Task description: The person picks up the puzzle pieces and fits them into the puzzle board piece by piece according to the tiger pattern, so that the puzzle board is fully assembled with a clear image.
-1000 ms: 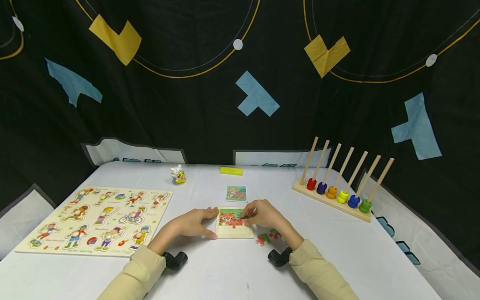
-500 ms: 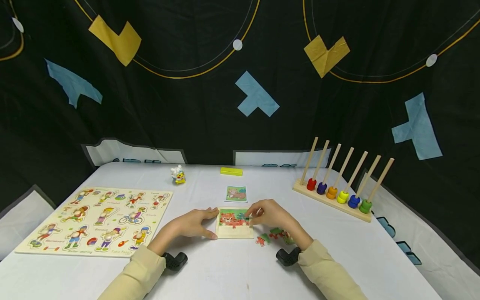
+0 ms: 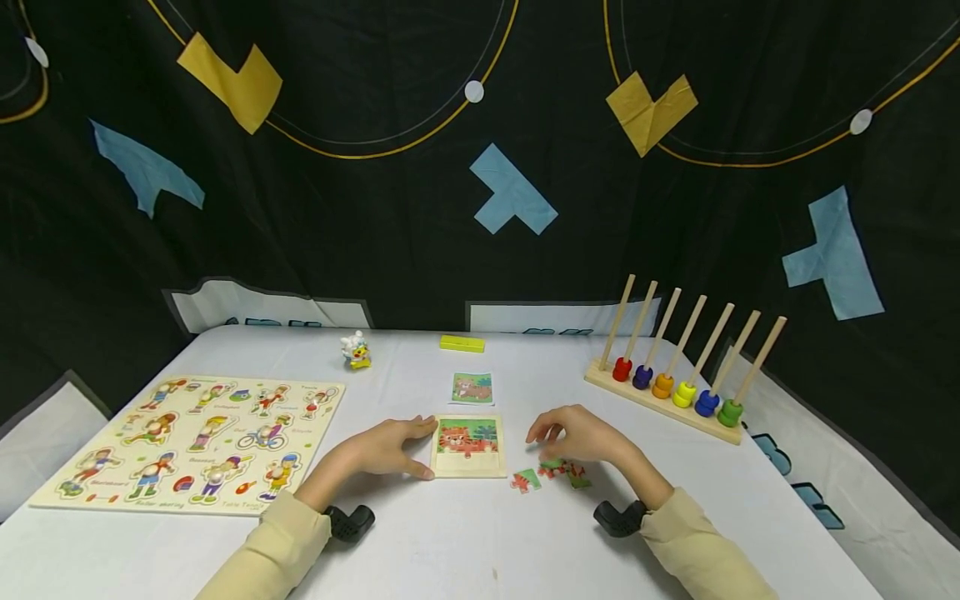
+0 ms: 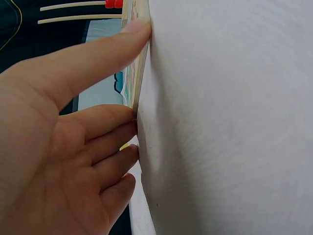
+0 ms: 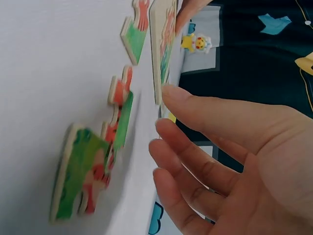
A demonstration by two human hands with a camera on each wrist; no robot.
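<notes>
A small wooden puzzle tray (image 3: 471, 467) lies flat at the table's middle, its upper part filled with red and green picture pieces. My left hand (image 3: 386, 446) touches the tray's left edge with thumb and fingers spread; the left wrist view shows the fingertips (image 4: 128, 113) against the tray's side. To the right, my right hand (image 3: 581, 435) hovers over loose puzzle pieces (image 3: 526, 480), fingers loosely bent and holding nothing. The right wrist view shows several loose pieces (image 5: 80, 171) on the table beside that hand (image 5: 220, 156). A small picture card (image 3: 472, 387) lies behind the tray.
A large board with sports figures (image 3: 187, 442) lies at the left. Behind stand a small white and yellow toy figure (image 3: 356, 349) and a yellow block (image 3: 462, 342). A wooden rack of upright pegs with coloured beads (image 3: 663, 392) stands at the right.
My right hand has left the tray and moved right, over the loose pieces. A piece it held at the tray's upper right now lies in the tray. My left hand has stayed put.
</notes>
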